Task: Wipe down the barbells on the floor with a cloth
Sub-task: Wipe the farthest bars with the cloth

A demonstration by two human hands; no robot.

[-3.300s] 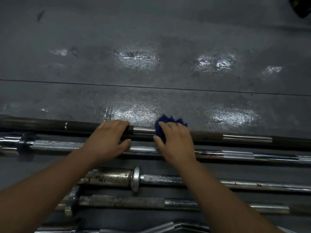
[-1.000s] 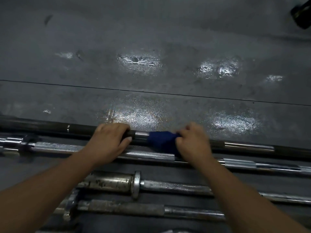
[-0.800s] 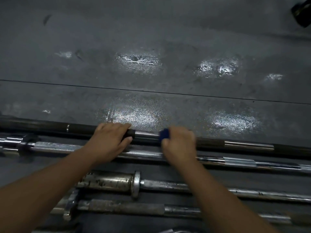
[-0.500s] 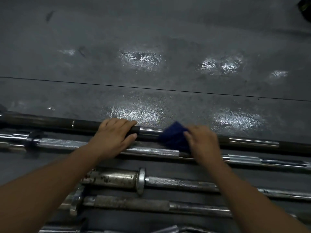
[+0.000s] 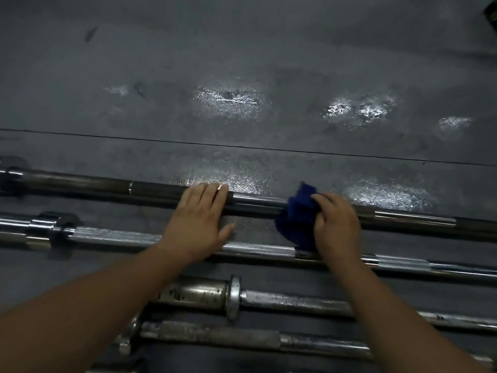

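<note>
Several barbells lie side by side on the dark floor. The farthest is a dark bar running left to right. My left hand rests palm down on it, fingers curled over its top. My right hand holds a crumpled blue cloth pressed on the same bar, a little to the right of my left hand. The cloth hangs down to the chrome knurled bar just in front. Nearer me lie a rusty-sleeved bar and a dull grey bar.
The grey rubber floor stretches beyond the bars with shiny light patches and a thin seam across it. A dark object sits at the top right corner. Chrome collars show at the left.
My right hand has rubbed the blue cloth back and forth along the far bar and is now slightly further right. My left hand has stayed on the bar.
</note>
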